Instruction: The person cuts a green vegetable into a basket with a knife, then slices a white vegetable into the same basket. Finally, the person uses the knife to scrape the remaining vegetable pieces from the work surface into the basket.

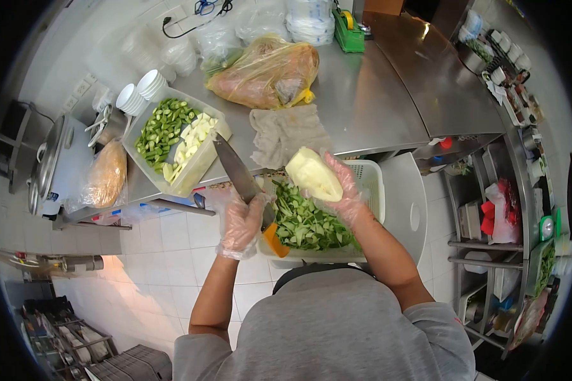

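My left hand point(243, 222), in a clear plastic glove, is closed around a kitchen knife point(235, 170). Its broad blade points up and away from me, and the orange handle end shows below the hand. In my gloved right hand point(348, 193) is a large peeled, pale vegetable point(313, 174), whose exact kind I cannot make out. Both hands are over a white basket point(374, 178) of cut green leaves point(311, 219). Just beyond the knife tip, a plastic tub point(200, 168) holds sliced green vegetables point(162, 130) and pale cut chunks point(194, 136).
A crumpled grey cloth point(289, 133) lies on the steel counter point(375, 95). Behind it rests a yellow plastic bag point(267, 73) with bulky contents. White bowls point(140, 89), a bagged loaf-like item point(106, 174) and a large lidded pot point(47, 162) stand to the left. Shelving point(489, 235) is on the right.
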### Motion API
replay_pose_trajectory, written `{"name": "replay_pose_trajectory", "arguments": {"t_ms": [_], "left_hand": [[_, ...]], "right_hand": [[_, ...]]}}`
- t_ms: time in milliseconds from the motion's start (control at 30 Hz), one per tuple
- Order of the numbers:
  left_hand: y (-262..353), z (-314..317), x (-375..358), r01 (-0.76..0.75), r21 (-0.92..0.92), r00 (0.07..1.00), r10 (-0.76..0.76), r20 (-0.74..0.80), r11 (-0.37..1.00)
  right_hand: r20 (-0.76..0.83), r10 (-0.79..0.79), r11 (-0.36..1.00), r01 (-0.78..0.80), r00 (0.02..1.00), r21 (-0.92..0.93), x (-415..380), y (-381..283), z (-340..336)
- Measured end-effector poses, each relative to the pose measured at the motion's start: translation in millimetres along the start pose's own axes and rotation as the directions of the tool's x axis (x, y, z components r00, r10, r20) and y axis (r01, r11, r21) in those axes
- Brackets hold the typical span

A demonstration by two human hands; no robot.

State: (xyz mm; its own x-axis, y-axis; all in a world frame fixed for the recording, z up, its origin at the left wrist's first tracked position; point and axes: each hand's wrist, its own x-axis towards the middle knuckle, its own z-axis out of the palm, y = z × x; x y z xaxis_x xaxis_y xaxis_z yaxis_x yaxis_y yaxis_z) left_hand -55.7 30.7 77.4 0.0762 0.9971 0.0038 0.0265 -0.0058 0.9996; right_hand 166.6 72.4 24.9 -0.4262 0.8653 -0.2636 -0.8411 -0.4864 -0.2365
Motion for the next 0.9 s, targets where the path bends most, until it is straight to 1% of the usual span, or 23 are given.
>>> {"name": "replay_pose_trajectory", "arguments": {"t_ms": [33, 67, 100, 133, 200, 233, 333, 433, 533, 633, 733, 767, 833, 900], "left_hand": [[9.8, 5.4, 2.8, -0.016, -0.062, 1.0, 0.016, -0.01, 0.998], [17.6, 9.6, 3.6, -0.032, -0.127, 0.999, 0.03, -0.022, 0.991], [21.7, 3.5, 3.4, 0.047, -0.104, 0.993, -0.035, 0.112, 0.993], [23.9, 2.6, 4.1, 0.095, -0.01, 0.98, -0.092, 0.178, 0.995], [27.5, 3.4, 7.1, 0.168, 0.184, 0.933, -0.217, 0.287, 0.968], [29.4, 9.2, 4.1, 0.088, 0.313, 0.946, -0.178, 0.271, 0.946], [9.0, 10.6, 8.0, 0.032, 0.462, 0.955, -0.163, 0.247, 0.886], [18.3, 19.7, 10.6, 0.146, 0.501, 0.944, -0.272, 0.188, 0.853], [-3.1, 23.5, 10.8, -0.148, 0.727, 0.924, -0.168, 0.343, 0.671], [-8.9, 25.4, 1.6, -0.283, 0.871, 0.785, -0.425, 0.451, 0.401], [-26.6, 28.7, -5.6, -0.359, 0.871, 0.801, -0.369, 0.472, 0.334], [-28.9, 29.2, -6.0, -0.363, 0.873, 0.799, -0.373, 0.471, 0.325], [-12.6, 35.4, -3.1, -0.371, 0.878, 0.796, -0.383, 0.469, 0.304], [-8.3, 40.1, -5.6, -0.378, 0.878, 0.798, -0.378, 0.47, 0.294]], "right_hand": [[-0.023, -0.011, 1.0, 0.011, 1.0, -0.002, -3.4, 2.3, 2.0], [-0.031, 0.021, 1.0, -0.021, 0.999, 0.011, -4.0, 1.8, -3.6], [-0.04, 0.054, 0.998, -0.053, 0.998, 0.025, -4.6, 2.0, -9.6], [-0.051, 0.09, 0.995, -0.088, 0.995, 0.04, -6.5, 2.8, -15.1], [-0.142, 0.094, 0.995, -0.09, 0.985, 0.034, -12.9, 5.0, -16.3], [-0.186, 0.095, 0.995, -0.091, 0.978, 0.031, -16.0, 6.2, -15.8], [-0.121, 0.069, 0.998, -0.068, 0.99, 0.011, -14.1, 11.6, -37.6], [-0.087, -0.004, 0.999, 0.001, 0.996, -0.036, -12.0, 15.5, -46.3], [-0.275, -0.017, 0.999, 0.006, 0.961, -0.042, -17.1, 14.9, -38.0], [-0.37, 0.012, 1.0, -0.016, 0.929, -0.006, -18.3, 11.5, -36.0], [-0.282, -0.076, 0.996, 0.061, 0.956, -0.062, -19.2, 17.6, -40.3], [-0.277, -0.08, 0.995, 0.06, 0.958, -0.079, -18.8, 18.9, -40.5], [-0.264, -0.087, 0.992, 0.06, 0.961, -0.111, -17.5, 22.1, -40.2], [-0.276, -0.072, 0.993, 0.042, 0.958, -0.112, -14.4, 25.2, -46.4]]}}
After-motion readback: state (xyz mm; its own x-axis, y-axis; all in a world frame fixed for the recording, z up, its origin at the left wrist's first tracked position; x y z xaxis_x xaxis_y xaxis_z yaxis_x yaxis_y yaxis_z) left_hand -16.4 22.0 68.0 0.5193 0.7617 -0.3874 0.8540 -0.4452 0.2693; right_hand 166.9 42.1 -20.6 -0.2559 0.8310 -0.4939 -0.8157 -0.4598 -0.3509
